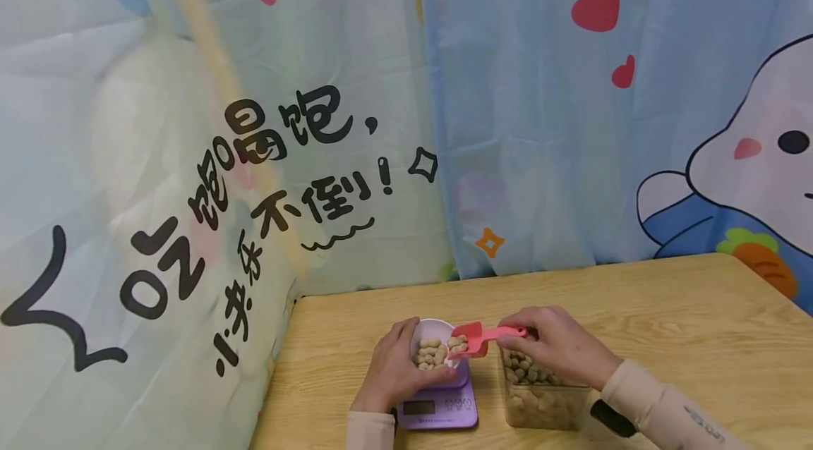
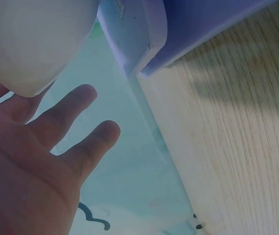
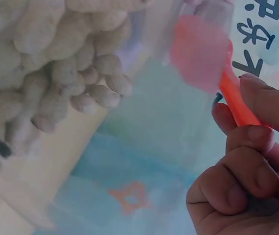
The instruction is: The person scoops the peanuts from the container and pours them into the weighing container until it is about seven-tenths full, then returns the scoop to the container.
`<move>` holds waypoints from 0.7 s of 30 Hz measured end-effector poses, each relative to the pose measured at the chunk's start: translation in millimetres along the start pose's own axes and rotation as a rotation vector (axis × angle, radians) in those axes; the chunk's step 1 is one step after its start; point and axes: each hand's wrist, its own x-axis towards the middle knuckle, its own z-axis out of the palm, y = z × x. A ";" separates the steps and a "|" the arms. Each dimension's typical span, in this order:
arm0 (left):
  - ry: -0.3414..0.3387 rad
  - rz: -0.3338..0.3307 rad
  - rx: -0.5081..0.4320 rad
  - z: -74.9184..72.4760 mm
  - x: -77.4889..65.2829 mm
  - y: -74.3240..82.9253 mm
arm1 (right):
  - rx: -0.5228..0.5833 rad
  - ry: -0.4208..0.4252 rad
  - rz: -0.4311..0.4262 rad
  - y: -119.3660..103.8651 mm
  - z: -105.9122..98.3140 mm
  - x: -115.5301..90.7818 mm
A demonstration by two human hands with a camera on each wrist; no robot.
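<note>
A white bowl (image 1: 435,329) with peanuts (image 1: 430,353) in it is at the purple kitchen scale (image 1: 438,411); whether it rests on the scale I cannot tell. My left hand (image 1: 394,369) holds the bowl from its left and front, fingers on the far-left side and thumb along the near side. Between thumb and fingers, my right hand (image 1: 559,348) pinches the handle of a pink-red scoop (image 1: 473,338). A few peanuts lie in the scoop, whose tip is over the bowl's right rim. In the right wrist view, that hand's other fingers (image 3: 227,188) are curled.
Below the right hand stands a clear plastic box (image 1: 546,404) of peanuts, right of the scale. Both are on a wooden table (image 1: 667,323). Printed curtains (image 1: 527,118) hang along its back and left edges. A black object (image 1: 612,418) is by the right wrist.
</note>
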 end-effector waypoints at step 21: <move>-0.004 -0.005 0.004 -1.1 -0.2 2.5 | -0.072 -0.057 -0.049 -11.1 -9.8 14.4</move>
